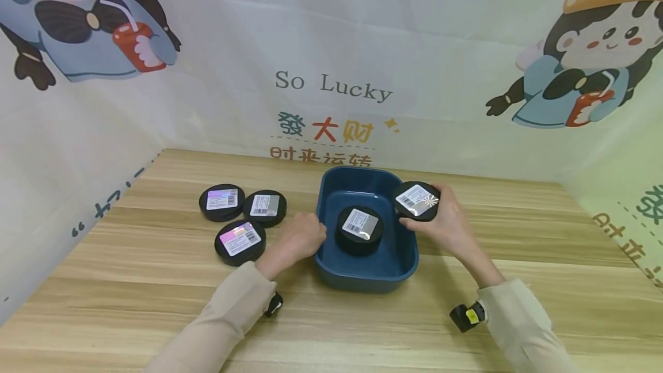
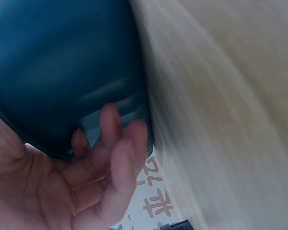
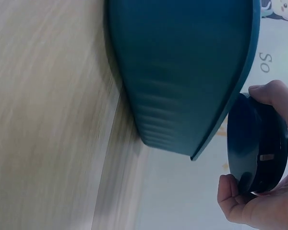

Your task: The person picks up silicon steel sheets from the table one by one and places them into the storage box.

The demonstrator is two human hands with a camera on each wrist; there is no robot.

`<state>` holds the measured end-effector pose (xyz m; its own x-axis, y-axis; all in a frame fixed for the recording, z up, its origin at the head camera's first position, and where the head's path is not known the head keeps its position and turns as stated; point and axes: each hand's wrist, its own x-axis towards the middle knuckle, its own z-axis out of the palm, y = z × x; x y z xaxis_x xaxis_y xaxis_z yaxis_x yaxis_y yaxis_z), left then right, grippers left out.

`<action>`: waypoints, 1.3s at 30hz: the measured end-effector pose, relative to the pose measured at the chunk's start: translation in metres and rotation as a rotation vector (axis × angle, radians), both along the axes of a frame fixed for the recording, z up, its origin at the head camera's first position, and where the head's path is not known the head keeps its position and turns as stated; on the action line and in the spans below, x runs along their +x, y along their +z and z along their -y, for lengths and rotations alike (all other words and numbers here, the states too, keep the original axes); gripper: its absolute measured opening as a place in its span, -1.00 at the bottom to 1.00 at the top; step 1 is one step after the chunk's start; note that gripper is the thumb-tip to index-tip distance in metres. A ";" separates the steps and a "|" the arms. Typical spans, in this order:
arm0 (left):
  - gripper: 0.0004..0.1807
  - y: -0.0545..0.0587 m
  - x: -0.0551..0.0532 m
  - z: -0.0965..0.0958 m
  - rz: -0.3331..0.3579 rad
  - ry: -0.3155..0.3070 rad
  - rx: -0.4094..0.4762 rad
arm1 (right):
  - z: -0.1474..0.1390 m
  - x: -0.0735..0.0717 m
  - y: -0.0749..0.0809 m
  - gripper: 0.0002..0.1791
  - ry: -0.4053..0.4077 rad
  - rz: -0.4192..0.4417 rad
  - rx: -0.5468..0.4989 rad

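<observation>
A deep blue rectangular bin [image 1: 362,282] stands mid-table. My left hand [image 1: 303,238] grips its left rim; in the left wrist view, curled fingers [image 2: 122,158] lie against the outer wall. Over the right rim, my right hand [image 1: 448,220] holds a round, flat black container [image 1: 416,200], labelled on top, thumb and fingers around its edge. The right wrist view shows the held container [image 3: 259,143] tilted and raised above the rim. Inside the bin sits another round black container [image 1: 359,229] with a silver-and-white label; whether it is stacked, I cannot tell.
Left of the bin, three similar black containers lie on the wooden table: one at the back [image 1: 221,202], one nearer the bin [image 1: 265,208] and one in front [image 1: 240,242]. A printed white backdrop [image 1: 331,27] rises behind the table.
</observation>
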<state>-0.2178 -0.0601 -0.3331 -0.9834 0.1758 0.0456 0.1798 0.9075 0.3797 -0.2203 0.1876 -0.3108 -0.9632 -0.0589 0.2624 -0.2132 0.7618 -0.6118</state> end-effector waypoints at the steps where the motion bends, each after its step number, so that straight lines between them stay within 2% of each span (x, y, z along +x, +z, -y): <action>1: -0.69 0.000 0.000 0.000 0.001 0.001 0.000 | 0.001 0.000 -0.001 -0.04 0.004 -0.003 0.000; 13: -0.69 0.001 0.001 0.000 0.006 0.010 -0.006 | 0.015 0.002 -0.005 -0.07 0.073 -0.039 -0.034; 22: -0.69 0.001 0.001 0.000 -0.004 -0.002 -0.014 | 0.027 0.001 -0.008 -0.09 0.119 -0.078 -0.017; 30: -0.70 0.001 0.001 -0.001 -0.002 -0.004 -0.014 | 0.038 0.002 -0.011 -0.06 0.150 -0.061 -0.023; 39: -0.69 0.000 0.000 -0.001 -0.005 -0.004 -0.007 | 0.046 0.004 -0.013 -0.03 0.168 -0.032 0.020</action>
